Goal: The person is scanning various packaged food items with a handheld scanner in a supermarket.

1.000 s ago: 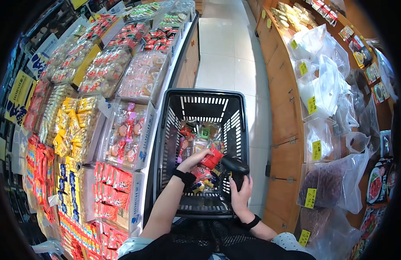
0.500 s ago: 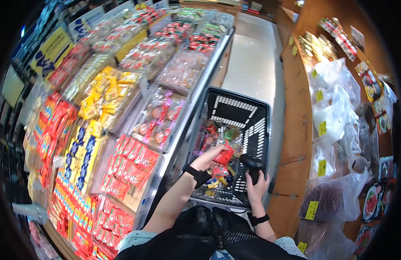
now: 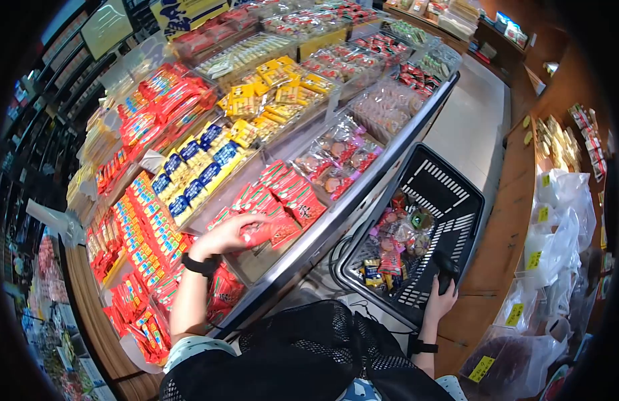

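My left hand reaches into the display bin of red snack packets. Its fingers curl over packets near the bin's front edge and look closed on one. My right hand is at the right side of the black basket, with its fingers round a black object that looks like a handheld device. Inside the basket lie several wrapped snacks, red, yellow and blue, and clear packs.
Bins of yellow packets, blue and yellow packets and striped packets fill the slanted display. On the right, plastic bags with yellow labels line a wooden shelf. Tiled floor shows beyond the basket.
My left hand has moved from inside the basket to the red packets in the display. The view has turned left, and the basket now appears farther right and tilted.
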Demonstrator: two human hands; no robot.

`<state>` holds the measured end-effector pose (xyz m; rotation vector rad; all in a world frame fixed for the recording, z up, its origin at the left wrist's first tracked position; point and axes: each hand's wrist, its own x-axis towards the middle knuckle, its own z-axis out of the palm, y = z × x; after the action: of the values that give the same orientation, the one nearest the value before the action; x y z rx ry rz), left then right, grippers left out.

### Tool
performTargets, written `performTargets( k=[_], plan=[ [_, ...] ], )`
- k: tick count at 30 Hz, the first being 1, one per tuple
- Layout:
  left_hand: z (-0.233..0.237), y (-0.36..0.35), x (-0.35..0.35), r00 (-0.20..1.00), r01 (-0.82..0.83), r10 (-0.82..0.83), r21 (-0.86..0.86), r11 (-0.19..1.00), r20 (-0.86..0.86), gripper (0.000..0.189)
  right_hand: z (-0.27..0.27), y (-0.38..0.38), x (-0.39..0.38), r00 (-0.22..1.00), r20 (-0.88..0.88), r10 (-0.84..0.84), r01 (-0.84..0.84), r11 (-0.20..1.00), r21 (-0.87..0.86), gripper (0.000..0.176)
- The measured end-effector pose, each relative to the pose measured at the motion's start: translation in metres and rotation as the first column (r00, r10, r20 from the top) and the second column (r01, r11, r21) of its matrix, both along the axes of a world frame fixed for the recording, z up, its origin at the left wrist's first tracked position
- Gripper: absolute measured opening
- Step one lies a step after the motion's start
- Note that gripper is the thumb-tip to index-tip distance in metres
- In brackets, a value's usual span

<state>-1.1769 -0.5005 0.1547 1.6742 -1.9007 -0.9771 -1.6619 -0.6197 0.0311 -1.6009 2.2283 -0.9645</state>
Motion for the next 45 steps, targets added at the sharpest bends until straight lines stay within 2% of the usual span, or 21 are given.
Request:
performTargets(
  k=[2, 4, 5, 6, 7, 8, 9, 14, 16, 18, 20, 21, 23, 26, 30, 33, 36, 40, 42, 44, 45],
  plan=[
    [-0.013, 0.010, 0.003, 0.990, -0.099, 0.099, 0.009, 0.995, -0.098, 0.048, -0.009, 0.000, -0.008, 0.998, -0.058, -0.001, 0.000, 1.000, -0.024, 0.059],
    [-0.031, 0.022, 0.016, 0.930, 0.212, -0.190, -0.036, 0.977, 0.314, 0.045, -0.011, 0.003, -0.010, 0.999, -0.051, 0.006, -0.007, 1.000, -0.028, 0.058],
    [-0.026, 0.029, 0.010, 0.863, 0.183, -0.213, 0.110, 0.977, 0.457, 0.035, -0.011, 0.005, -0.008, 0.999, -0.045, 0.012, -0.014, 0.999, -0.038, 0.058],
    [-0.041, 0.033, 0.017, 0.863, 0.182, -0.215, 0.116, 0.976, 0.457, 0.035, -0.012, 0.007, -0.006, 0.999, -0.044, 0.013, -0.015, 0.999, -0.032, 0.058],
    [-0.067, 0.035, 0.030, 0.632, 0.460, -0.341, 0.017, 0.888, 0.696, 0.031, -0.012, 0.007, -0.004, 0.998, -0.062, 0.005, -0.007, 0.999, -0.042, 0.057],
    [-0.073, 0.035, 0.034, 0.330, 0.708, -0.341, 0.008, 0.706, 0.880, 0.027, -0.011, 0.006, -0.003, 0.997, -0.080, -0.004, 0.000, 0.999, -0.052, 0.057],
    [-0.075, 0.036, 0.042, 0.085, 0.817, -0.237, 0.069, 0.573, 0.968, 0.027, -0.008, 0.007, 0.000, 0.997, -0.077, -0.010, 0.006, 0.999, -0.052, 0.056],
    [-0.058, 0.030, 0.050, 0.176, 0.733, -0.304, 0.082, 0.675, 0.936, 0.032, -0.007, 0.003, -0.004, 0.997, -0.076, 0.014, -0.019, 0.998, -0.066, 0.056],
    [-0.062, 0.028, 0.054, 0.303, 0.653, -0.245, -0.013, 0.758, 0.921, 0.031, -0.005, 0.003, -0.004, 0.997, -0.082, 0.009, -0.015, 0.998, -0.069, 0.055],
    [-0.053, 0.023, 0.044, 0.258, 0.696, -0.226, -0.019, 0.718, 0.939, 0.030, -0.002, 0.003, -0.004, 0.997, -0.075, 0.021, -0.025, 0.998, -0.061, 0.055],
    [-0.039, 0.013, 0.022, 0.332, 0.651, -0.242, -0.035, 0.758, 0.912, 0.031, -0.007, -0.001, -0.004, 0.992, -0.123, -0.003, -0.003, 0.999, -0.049, 0.054],
    [-0.032, 0.003, 0.006, 0.468, 0.629, -0.129, -0.226, 0.744, 0.874, 0.029, -0.014, -0.005, -0.007, 0.991, -0.133, 0.000, -0.008, 0.998, -0.061, 0.054],
    [-0.026, -0.029, -0.029, 0.670, 0.561, -0.045, -0.466, 0.684, 0.741, 0.031, -0.018, -0.010, -0.007, 0.990, -0.143, 0.002, -0.013, 0.997, -0.080, 0.053],
    [0.001, -0.100, -0.103, 0.793, 0.524, 0.003, -0.685, 0.506, 0.609, 0.031, -0.011, -0.015, 0.001, 0.990, -0.141, -0.005, -0.010, 0.994, -0.108, 0.051],
    [-0.005, -0.196, -0.220, 0.980, 0.201, -0.115, -0.777, 0.597, 0.165, 0.018, -0.007, -0.017, 0.002, 0.997, -0.069, -0.014, 0.007, 0.994, -0.107, 0.049],
    [-0.078, -0.226, -0.295, 0.923, 0.292, -0.165, -0.354, 0.888, 0.346, 0.026, -0.005, -0.018, 0.002, 0.998, -0.049, -0.030, 0.026, 0.997, -0.075, 0.049],
    [-0.153, -0.228, -0.331, 0.768, 0.447, -0.409, 0.045, 0.893, 0.493, 0.051, -0.005, -0.022, -0.001, 0.997, -0.078, 0.007, -0.014, 0.996, -0.088, 0.050],
    [-0.248, -0.228, -0.337, 0.714, 0.437, -0.408, 0.094, 0.895, 0.569, 0.094, 0.000, -0.030, -0.005, 0.996, -0.061, 0.063, -0.068, 0.995, -0.075, 0.048],
    [-0.260, -0.230, -0.337, 0.575, 0.507, -0.432, 0.112, 0.855, 0.695, 0.086, 0.001, -0.033, -0.007, 0.994, -0.077, 0.075, -0.084, 0.989, -0.120, 0.043],
    [-0.274, -0.237, -0.339, 0.453, 0.581, -0.471, 0.150, 0.800, 0.757, 0.065, 0.000, -0.036, -0.007, 0.995, -0.040, 0.091, -0.096, 0.986, -0.135, 0.043],
    [-0.296, -0.239, -0.338, 0.443, 0.609, -0.401, 0.060, 0.791, 0.802, 0.048, 0.001, -0.036, -0.008, 0.994, -0.058, 0.097, -0.103, 0.989, -0.110, 0.043]
  ],
)
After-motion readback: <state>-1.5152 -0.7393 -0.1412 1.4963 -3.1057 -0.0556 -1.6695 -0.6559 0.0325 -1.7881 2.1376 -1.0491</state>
